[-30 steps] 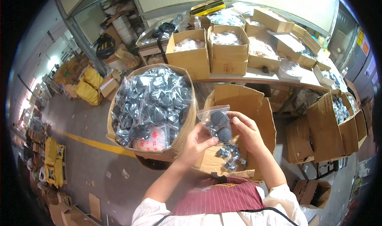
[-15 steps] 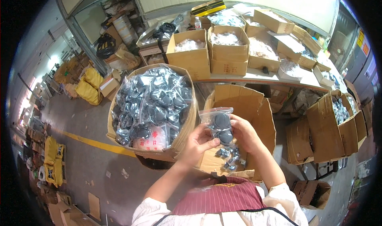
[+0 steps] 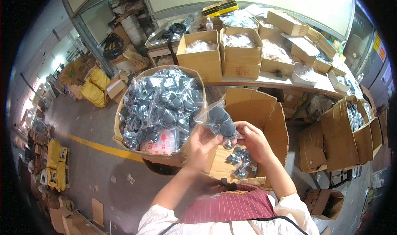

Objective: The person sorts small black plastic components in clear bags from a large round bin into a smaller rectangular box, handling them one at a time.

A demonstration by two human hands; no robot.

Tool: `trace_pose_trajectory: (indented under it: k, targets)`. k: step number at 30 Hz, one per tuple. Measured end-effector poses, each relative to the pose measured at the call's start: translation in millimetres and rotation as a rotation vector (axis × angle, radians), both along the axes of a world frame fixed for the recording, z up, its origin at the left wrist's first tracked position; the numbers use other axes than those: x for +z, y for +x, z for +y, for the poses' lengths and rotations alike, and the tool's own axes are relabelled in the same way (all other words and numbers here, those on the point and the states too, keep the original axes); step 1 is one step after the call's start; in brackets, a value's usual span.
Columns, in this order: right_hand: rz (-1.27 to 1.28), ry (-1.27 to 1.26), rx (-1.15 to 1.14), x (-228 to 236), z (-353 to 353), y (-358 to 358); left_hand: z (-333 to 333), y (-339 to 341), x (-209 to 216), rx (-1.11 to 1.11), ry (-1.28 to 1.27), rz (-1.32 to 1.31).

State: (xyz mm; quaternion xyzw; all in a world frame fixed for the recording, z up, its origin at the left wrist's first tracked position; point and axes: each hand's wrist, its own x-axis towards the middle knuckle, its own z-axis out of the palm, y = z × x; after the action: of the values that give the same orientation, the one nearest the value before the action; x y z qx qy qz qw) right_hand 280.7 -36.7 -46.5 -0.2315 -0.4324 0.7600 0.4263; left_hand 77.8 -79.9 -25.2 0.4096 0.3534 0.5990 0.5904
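A clear zip bag (image 3: 218, 118) with black round parts inside is held up between my two hands. My left hand (image 3: 202, 146) grips its left side, the thumb lying across the lower part. At the bag's lower right corner, the fingers of my right hand (image 3: 253, 140) are closed on its edge. Below my hands is an open cardboard box (image 3: 273, 123) with several small dark parts (image 3: 240, 160) at its bottom. To the left stands a large carton (image 3: 120, 127) heaped with similar bags (image 3: 169, 102) of black round parts. A white bag with red print (image 3: 159, 143) lies among them.
Behind, a long table (image 3: 264, 78) carries several open cartons (image 3: 200, 55) of bagged goods and a plastic bottle (image 3: 209, 24). More cartons (image 3: 339, 131) stand at the right. Yellow sacks (image 3: 96, 88) and a yellow floor line (image 3: 103, 147) are at the left.
The bag has tilted, its top swinging left toward the large carton. My left hand has shifted slightly left and my right hand has moved down to the bag's lower corner.
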Motion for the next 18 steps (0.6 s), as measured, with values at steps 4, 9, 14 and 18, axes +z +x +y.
trace_pose_trajectory:
  k: [4, 9, 14, 18]
  targets:
    - [-0.046, 0.041, -0.017, -1, -2, -4, 0, 3, -6, 0.016, -0.007, -0.005]
    - [0.046, -0.066, 0.004, 4, -8, -12, 1, 9, -17, -0.016, -0.008, -0.003]
    - [0.086, -0.107, 0.013, 2, -7, -18, 2, 6, -16, 0.027, -0.016, 0.0]
    - [-0.03, -0.009, 0.034, -12, 0, -8, 28, -27, 10, 0.416, 0.189, 0.016]
